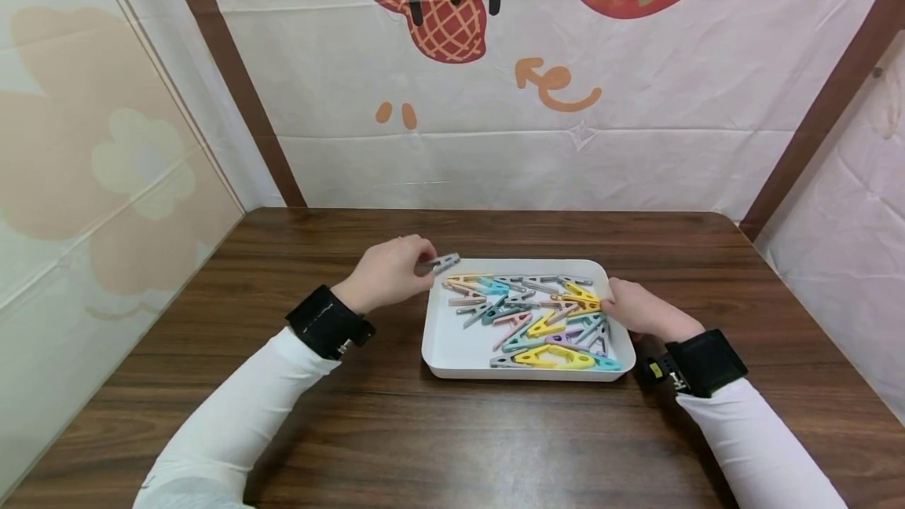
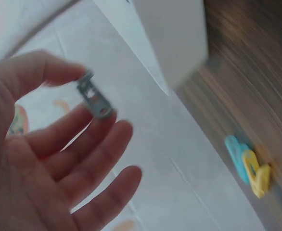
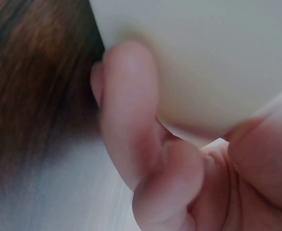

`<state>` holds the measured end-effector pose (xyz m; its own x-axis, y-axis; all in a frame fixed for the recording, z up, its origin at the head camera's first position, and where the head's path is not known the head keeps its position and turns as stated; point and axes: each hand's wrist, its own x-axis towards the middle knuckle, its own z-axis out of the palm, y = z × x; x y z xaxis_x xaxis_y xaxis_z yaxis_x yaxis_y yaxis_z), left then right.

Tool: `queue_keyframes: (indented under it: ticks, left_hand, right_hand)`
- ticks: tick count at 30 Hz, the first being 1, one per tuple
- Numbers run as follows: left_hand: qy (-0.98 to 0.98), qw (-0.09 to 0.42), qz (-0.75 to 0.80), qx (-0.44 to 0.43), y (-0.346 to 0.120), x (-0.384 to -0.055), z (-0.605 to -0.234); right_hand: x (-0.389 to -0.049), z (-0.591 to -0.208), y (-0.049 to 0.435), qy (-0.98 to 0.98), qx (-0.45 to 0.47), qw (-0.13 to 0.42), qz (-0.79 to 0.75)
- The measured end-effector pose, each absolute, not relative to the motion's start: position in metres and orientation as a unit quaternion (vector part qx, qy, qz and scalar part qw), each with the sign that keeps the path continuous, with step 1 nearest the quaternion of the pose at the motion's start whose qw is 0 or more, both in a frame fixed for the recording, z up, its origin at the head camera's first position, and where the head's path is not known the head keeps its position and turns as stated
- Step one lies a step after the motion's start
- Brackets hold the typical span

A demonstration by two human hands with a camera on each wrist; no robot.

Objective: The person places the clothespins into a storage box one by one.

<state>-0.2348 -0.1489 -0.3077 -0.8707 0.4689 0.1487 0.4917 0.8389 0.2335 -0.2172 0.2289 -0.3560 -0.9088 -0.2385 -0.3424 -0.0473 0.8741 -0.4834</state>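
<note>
My left hand (image 1: 387, 275) pinches a grey clothespin (image 1: 445, 261) between thumb and fingertips, just above the tray's far left corner. The left wrist view shows the same grey clothespin (image 2: 95, 96) with the other fingers spread loosely. A white rectangular tray (image 1: 452, 373) rests on the table, with several clothespins (image 1: 555, 356) in yellow, teal, pink, purple and grey jumbled mostly in its middle and right. On the tray's right side, my right hand (image 1: 650, 311) grips the rim. Close up, its curled fingers (image 3: 131, 91) press against the tray's wall (image 3: 203, 62).
Brown wooden table (image 1: 339, 430) lies under the tray. A teal clothespin (image 2: 236, 156) and a yellow clothespin (image 2: 251, 172) are on the wood in the left wrist view. A printed white cloth (image 1: 495, 171) hangs behind the table, and more cloth hangs at both sides.
</note>
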Motion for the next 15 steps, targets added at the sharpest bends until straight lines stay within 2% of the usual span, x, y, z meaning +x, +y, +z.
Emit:
queue_keyframes:
  ticks: [8, 15]
  left_hand:
    - [-0.945, -0.031, -0.064, -0.320, -0.133, -0.223, -0.314]
    - [-0.937, -0.017, -0.014, -0.350, -0.129, -0.221, -0.324]
  right_hand:
    - [-0.216, -0.357, 0.228, 0.947, -0.080, 0.193, -0.246]
    - [-0.215, -0.357, 0.229, 0.946, -0.085, 0.188, -0.248]
